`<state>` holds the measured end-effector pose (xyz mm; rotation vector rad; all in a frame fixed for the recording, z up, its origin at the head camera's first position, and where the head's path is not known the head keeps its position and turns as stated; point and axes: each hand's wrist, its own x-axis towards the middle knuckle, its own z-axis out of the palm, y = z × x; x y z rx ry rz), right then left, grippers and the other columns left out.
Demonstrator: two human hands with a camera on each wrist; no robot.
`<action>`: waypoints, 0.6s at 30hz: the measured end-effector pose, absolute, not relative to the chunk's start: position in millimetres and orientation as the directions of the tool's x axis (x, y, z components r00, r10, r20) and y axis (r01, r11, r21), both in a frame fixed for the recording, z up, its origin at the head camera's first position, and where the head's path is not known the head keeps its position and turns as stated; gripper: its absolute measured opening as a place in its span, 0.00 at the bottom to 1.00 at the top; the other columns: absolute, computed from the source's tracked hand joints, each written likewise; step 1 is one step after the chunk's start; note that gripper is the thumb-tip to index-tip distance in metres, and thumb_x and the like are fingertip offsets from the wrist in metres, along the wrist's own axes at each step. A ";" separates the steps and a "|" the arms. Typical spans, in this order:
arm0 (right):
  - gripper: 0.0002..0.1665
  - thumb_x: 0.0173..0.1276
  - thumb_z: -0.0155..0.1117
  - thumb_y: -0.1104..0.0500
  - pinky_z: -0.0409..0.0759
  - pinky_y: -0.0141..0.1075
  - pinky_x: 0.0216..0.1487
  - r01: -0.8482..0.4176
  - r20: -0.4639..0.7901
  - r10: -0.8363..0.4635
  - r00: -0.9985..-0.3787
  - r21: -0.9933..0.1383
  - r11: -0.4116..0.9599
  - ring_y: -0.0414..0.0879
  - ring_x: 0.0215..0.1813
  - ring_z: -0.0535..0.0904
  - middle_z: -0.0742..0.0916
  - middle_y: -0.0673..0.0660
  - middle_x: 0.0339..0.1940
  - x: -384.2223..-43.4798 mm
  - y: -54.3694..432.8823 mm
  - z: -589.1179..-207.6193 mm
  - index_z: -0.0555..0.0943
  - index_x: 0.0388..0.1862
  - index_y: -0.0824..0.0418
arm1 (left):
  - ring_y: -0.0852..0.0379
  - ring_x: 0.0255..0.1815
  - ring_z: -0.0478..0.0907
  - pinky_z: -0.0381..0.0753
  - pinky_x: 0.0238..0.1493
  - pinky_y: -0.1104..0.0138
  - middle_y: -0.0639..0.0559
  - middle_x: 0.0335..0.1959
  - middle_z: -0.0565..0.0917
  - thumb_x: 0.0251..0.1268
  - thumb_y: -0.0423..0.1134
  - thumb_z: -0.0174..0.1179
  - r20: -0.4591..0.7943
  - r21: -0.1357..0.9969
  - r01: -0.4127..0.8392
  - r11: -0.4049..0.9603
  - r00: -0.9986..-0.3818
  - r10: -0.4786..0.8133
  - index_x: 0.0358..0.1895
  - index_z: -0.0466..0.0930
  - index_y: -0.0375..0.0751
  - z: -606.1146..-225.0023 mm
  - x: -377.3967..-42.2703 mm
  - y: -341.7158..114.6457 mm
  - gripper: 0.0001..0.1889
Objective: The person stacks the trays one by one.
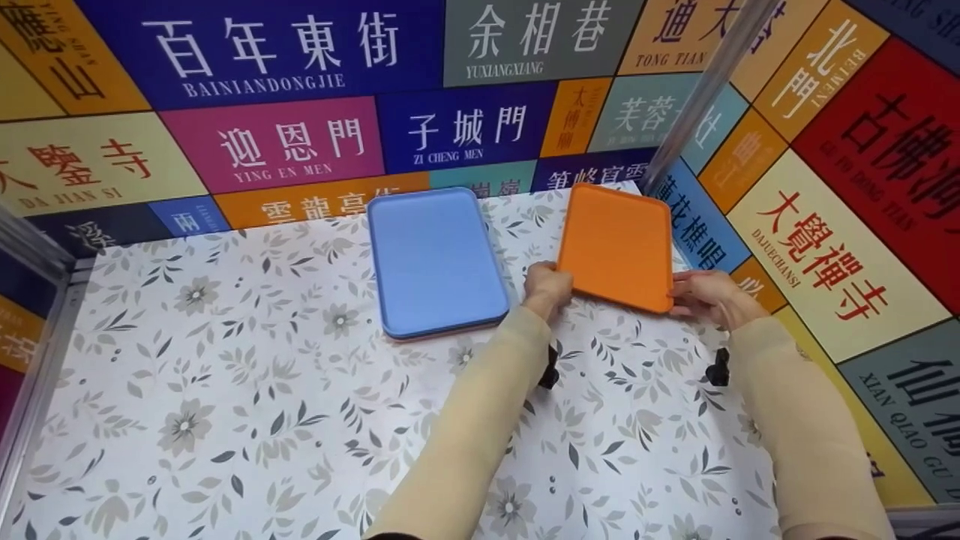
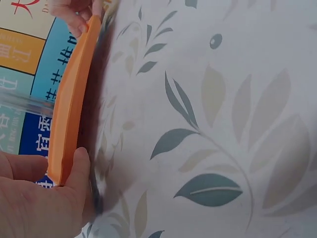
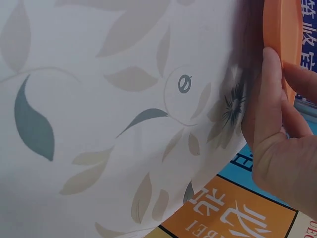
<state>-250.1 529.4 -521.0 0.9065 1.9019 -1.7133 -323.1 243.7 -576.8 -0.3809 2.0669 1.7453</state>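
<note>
An orange tray (image 1: 616, 247) is at the right back of the table, its near edge between my two hands. My left hand (image 1: 548, 289) grips its near left corner; in the left wrist view the thumb and fingers lie on both sides of the orange rim (image 2: 74, 114). At the near right corner my right hand (image 1: 709, 294) pinches the edge, and the right wrist view has its fingers (image 3: 270, 94) against the orange side (image 3: 280, 29). To the left, a blue tray (image 1: 439, 262) lies flat, with another edge showing just beneath its near side.
The table (image 1: 262, 420) wears a white cloth with grey leaves and flowers. Panels with large printed characters (image 1: 300, 142) stand along its back, and more panels (image 1: 840, 247) close in on the right, near my right hand. A metal post (image 1: 705, 90) marks the back right corner.
</note>
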 end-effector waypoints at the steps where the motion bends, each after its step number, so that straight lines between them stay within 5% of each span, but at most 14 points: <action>1: 0.40 0.83 0.64 0.68 0.95 0.36 0.58 0.706 -0.692 0.180 -0.699 -0.708 0.018 0.42 0.46 0.92 0.93 0.47 0.39 -249.7 529.1 -521.3 0.63 0.89 0.62 | 0.50 0.54 0.88 0.92 0.46 0.64 0.44 0.68 0.88 0.70 0.28 0.62 -0.480 0.872 -0.470 0.138 -0.876 0.048 0.73 0.85 0.41 -570.4 -318.5 241.7 0.28; 3: 0.40 0.83 0.64 0.68 0.95 0.37 0.59 0.700 -0.689 0.168 -0.705 -0.714 0.007 0.42 0.46 0.92 0.93 0.47 0.39 -248.6 527.6 -521.5 0.62 0.89 0.62 | 0.49 0.46 0.87 0.90 0.34 0.65 0.41 0.66 0.88 0.71 0.25 0.61 -0.491 0.870 -0.487 0.073 -0.870 0.043 0.73 0.84 0.39 -559.0 -309.7 238.4 0.28; 7: 0.40 0.84 0.62 0.70 0.95 0.38 0.59 0.691 -0.685 0.139 -0.715 -0.723 -0.012 0.43 0.47 0.93 0.94 0.48 0.40 -247.5 525.3 -521.6 0.60 0.90 0.64 | 0.50 0.47 0.85 0.89 0.32 0.66 0.39 0.65 0.87 0.72 0.23 0.60 -0.492 0.871 -0.492 0.015 -0.870 0.034 0.74 0.81 0.37 -545.9 -299.4 235.4 0.28; 18: 0.40 0.84 0.59 0.72 0.96 0.36 0.52 0.655 -0.659 0.096 -0.746 -0.752 -0.071 0.43 0.44 0.92 0.94 0.49 0.40 -245.2 525.9 -532.0 0.58 0.90 0.65 | 0.47 0.51 0.90 0.98 0.50 0.56 0.39 0.61 0.89 0.73 0.23 0.61 -0.518 0.854 -0.516 -0.061 -0.855 -0.025 0.66 0.86 0.36 -542.3 -297.5 234.3 0.21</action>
